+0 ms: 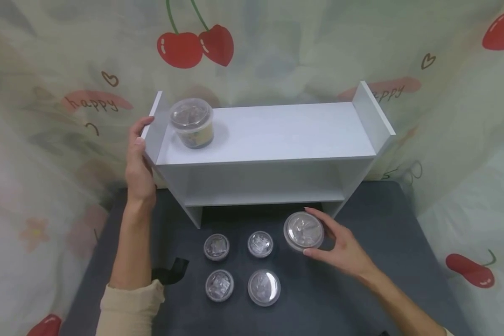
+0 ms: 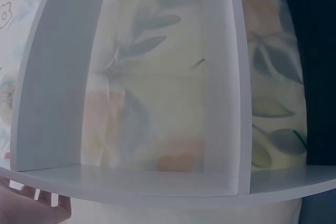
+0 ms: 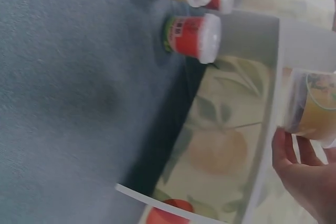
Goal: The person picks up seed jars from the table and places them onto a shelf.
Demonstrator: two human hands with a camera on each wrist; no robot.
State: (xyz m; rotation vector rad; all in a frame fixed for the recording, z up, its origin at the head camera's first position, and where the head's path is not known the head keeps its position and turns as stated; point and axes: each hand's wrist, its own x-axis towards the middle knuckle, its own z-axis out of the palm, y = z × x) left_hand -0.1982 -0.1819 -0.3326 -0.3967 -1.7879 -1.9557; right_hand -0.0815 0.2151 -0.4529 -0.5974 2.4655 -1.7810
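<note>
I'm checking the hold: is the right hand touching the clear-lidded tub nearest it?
Touching. The head view shows it: the right hand pinches the tub, thumb and fingers against opposite sides.

The left wrist view cuts off the left grip (image 2: 32, 206) at its left and bottom edges. The right wrist view crops the tub (image 3: 317, 100) held in the right grip (image 3: 308, 177), and print on the red tub (image 3: 189, 36) is too blurred to read. From the head view, contents of the four lidded tubs (image 1: 260, 244) on the desk (image 1: 319, 303) are unclear
</note>
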